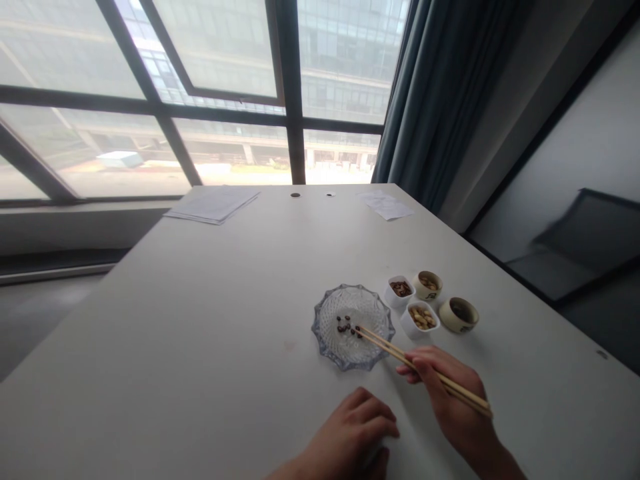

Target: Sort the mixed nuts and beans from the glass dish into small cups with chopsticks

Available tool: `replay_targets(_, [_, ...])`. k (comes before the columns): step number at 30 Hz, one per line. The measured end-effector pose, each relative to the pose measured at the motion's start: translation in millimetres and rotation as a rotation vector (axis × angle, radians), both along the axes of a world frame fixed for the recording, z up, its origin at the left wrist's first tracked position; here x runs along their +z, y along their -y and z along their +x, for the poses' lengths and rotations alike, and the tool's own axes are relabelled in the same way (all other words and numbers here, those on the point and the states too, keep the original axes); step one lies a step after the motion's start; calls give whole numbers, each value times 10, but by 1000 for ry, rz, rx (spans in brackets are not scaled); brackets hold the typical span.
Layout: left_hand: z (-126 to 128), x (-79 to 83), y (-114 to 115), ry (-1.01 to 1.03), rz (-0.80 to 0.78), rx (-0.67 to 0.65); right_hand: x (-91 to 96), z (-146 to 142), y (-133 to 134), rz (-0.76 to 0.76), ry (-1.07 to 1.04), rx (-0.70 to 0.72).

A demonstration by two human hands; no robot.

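The right hand [453, 400] is clamped on a pair of wooden chopsticks [400, 357], held in a normal grip with the fingers closed around the upper halves and the sticks angled up-table to the left. The tips reach over the rim of a scalloped cut-glass dish [325, 347] and sit at a small cluster of dark beans [345, 325] lying in its centre. Whether a bean is held between the tips is too small to tell. The left hand [347, 430] rests on the white table [200, 320] near its near edge, well short of the dish, with the fingers curled inward; whether it holds anything cannot be determined. Just beyond the dish stand two white square cups, one of brown pieces [399, 289] and one of pale nuts [420, 318]. Beside these are two round cream-coloured cups [427, 285] [459, 315], each with contents, the nearer one dark. A stack of papers [213, 205] and loose paper slips [385, 205] lie at the far edge of the table, beneath a large window [150, 67] and beside a dark teal curtain [440, 87].
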State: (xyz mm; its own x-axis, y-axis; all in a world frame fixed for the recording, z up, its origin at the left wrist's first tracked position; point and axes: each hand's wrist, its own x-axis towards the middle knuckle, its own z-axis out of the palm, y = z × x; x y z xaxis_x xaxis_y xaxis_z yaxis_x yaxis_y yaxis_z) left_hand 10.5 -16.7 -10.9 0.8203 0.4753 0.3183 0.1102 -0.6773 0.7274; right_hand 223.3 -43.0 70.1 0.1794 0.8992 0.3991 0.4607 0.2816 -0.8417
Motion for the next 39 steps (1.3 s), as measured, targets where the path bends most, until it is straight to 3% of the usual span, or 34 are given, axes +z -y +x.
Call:
replay_targets(20, [-1, -49, 4, -18, 11, -5, -10, 2, 51, -50, -26, -38])
replay_targets(39, [3, -15, 3, -17, 8, 4, 42, -85, 42, 21, -13, -58])
